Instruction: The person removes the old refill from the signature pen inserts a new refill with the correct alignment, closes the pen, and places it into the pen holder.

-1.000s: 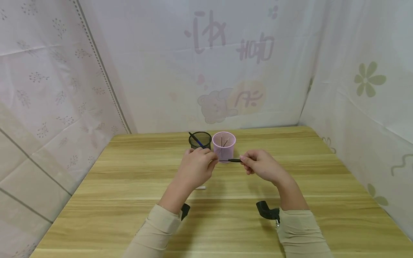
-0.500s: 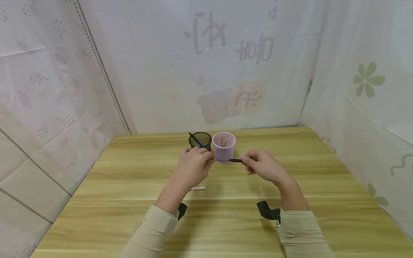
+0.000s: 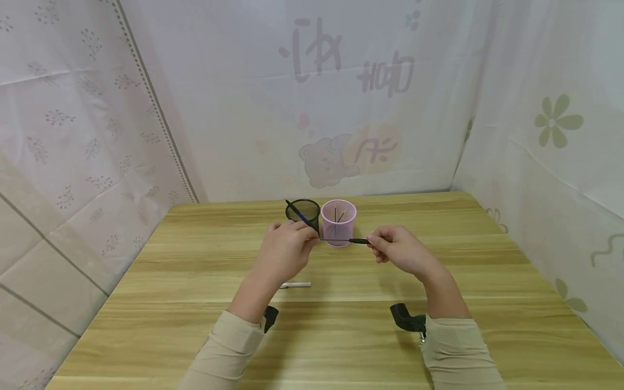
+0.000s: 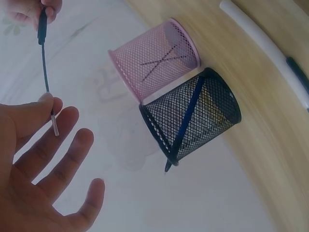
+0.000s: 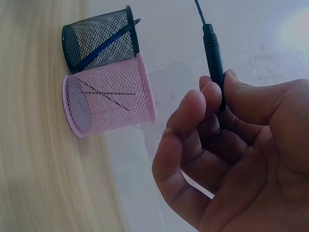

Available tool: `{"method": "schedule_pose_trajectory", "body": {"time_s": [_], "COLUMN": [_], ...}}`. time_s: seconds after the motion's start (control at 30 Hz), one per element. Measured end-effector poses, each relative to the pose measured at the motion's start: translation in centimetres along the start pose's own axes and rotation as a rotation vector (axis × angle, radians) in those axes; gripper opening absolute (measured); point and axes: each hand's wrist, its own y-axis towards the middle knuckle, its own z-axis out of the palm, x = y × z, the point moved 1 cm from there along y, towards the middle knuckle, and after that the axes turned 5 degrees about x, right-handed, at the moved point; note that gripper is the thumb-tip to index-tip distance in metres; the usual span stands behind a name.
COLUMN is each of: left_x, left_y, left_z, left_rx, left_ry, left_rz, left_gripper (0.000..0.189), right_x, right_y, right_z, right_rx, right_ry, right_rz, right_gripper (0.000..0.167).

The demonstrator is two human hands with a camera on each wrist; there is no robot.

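In the left wrist view, my left hand (image 4: 43, 159) pinches a thin dark pen refill (image 4: 45, 67) between thumb and index finger. Its clear end sticks out past the fingertips, and the other fingers are spread. The refill's far end runs into a black ribbed piece (image 5: 213, 50), which looks like a pen's front section. My right hand (image 3: 397, 249) grips that piece between thumb and fingers. Both hands are above the table, the refill level between them. Just behind stand a pink mesh cup (image 3: 338, 230), with thin dark sticks inside, and a black mesh cup (image 3: 304, 208), holding a blue pen (image 3: 298, 212).
On the wooden table (image 3: 341, 336) a white pen-like tube (image 3: 298, 284) lies below my left hand, partly hidden by it. Black camera mounts (image 3: 407, 319) hang at the wrists. Patterned curtain (image 3: 234, 108) encloses the table's back and sides.
My left hand has moved left and slightly down, while my right has shifted slightly right. More of the thin refill now shows between my hands. The cups have stayed put.
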Motion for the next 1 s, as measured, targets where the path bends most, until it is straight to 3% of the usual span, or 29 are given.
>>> {"method": "schedule_pose_trajectory", "body": {"time_s": [0.53,0.77,1.0], "left_x": [0.5,1.0,1.5], "left_y": [-0.2,0.1,0.8], "left_z": [-0.3,0.8,2.3], "left_rx": [-0.016,0.085,0.266], "left_ry": [-0.05,-0.003,0.064], "left_rz": [-0.054,-0.08,-0.123], "left_gripper": [0.006,0.008,0.009], "right_x": [-0.4,-0.5,-0.6], "right_y": [-0.2,-0.3,-0.3], "right_z": [-0.4,-0.5,-0.4], "right_rx": [-0.012,-0.012,-0.006], "right_ry": [0.028,0.025,0.036], "right_rz": [0.011,0.007,0.011], "right_gripper": [0.027,0.027,0.027]}}
